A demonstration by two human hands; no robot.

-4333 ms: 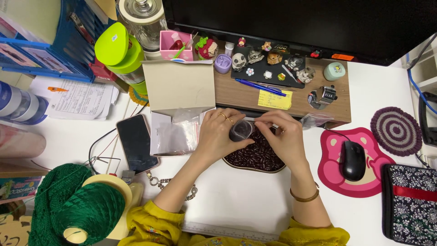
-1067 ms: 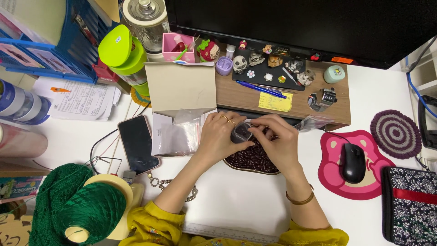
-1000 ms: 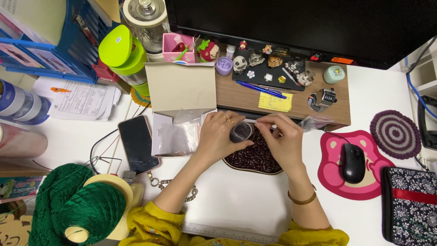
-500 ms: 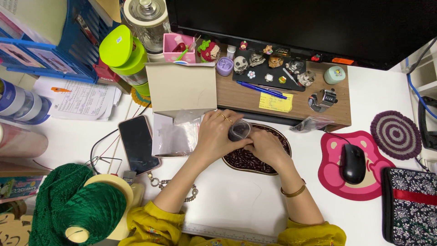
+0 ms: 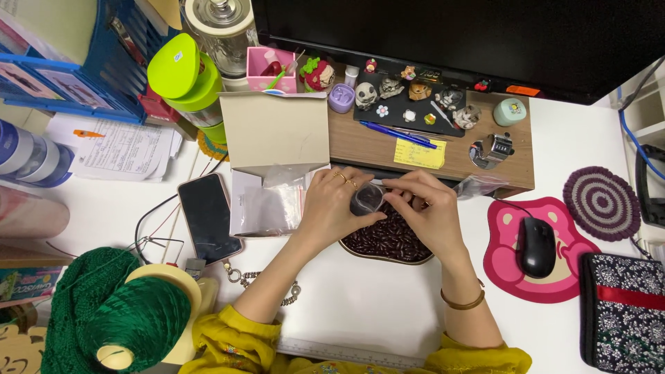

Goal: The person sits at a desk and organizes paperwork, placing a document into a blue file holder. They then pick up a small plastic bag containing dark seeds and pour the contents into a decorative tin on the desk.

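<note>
Small clear bag held over a tray of dark beans at the centre of the frame.

A small clear plastic bag point(image 5: 366, 199) is pinched between the left hand point(image 5: 334, 208) and the right hand point(image 5: 426, 211), both grips pressed onto its rim, just above a shallow tray point(image 5: 360, 251) of glossy dark red-brown beans point(image 5: 385, 237) on the white worktop point(image 5: 360, 305). Filling appears to be in hand; the bag's mouth would need holding wide. A black phone point(image 5: 208, 218) lies to the left.

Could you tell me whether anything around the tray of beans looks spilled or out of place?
Nothing stands out: the dark beans sit inside their tray, none on the desk. The left hand and right hand hold a small cup above it.
</note>
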